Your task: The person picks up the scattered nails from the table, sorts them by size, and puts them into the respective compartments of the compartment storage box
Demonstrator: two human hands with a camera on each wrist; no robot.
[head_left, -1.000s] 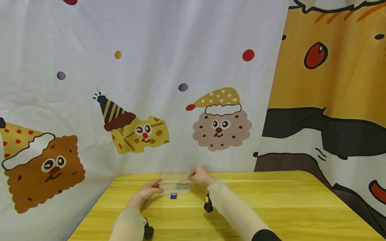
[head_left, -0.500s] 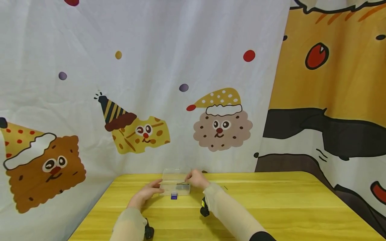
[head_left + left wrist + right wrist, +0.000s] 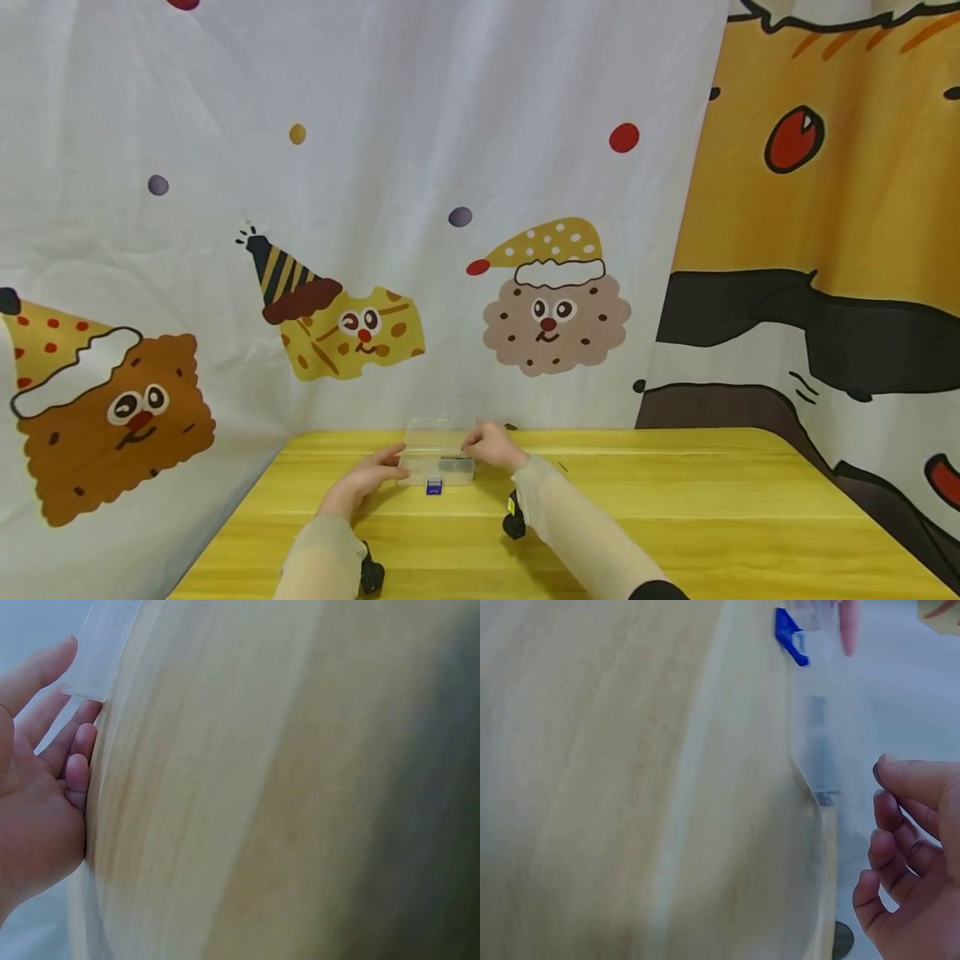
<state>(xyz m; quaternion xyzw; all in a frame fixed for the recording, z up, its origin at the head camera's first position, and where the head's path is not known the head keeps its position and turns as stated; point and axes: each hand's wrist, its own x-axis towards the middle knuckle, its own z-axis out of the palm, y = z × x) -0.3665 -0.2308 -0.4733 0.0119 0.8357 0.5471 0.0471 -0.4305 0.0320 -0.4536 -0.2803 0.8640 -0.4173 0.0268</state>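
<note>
A clear plastic box (image 3: 414, 435) stands at the table's back edge with its lid raised behind it. A small blue piece, like a clasp (image 3: 786, 634), sits at its front. At the box's left end, my left hand (image 3: 366, 477) touches it with fingers fairly straight; the left wrist view shows the thumb and fingertips by that end. My right hand (image 3: 493, 446) is over the right side, thumb and finger pinched together at the end of a thin dark rod (image 3: 452, 457) low over the box. Fingertips hide that end. A greyish block (image 3: 821, 761) shows through the box wall.
Another thin dark rod (image 3: 562, 467) lies on the wood-grain table (image 3: 637, 517), right of my right hand. A white cartoon-print curtain (image 3: 442, 333) hangs close behind the table. Black wrist cameras are strapped under both sleeves.
My right hand has come slightly left and down with the rod, which was higher above the box and now lies level and low in it. My left hand has stayed at the box.
</note>
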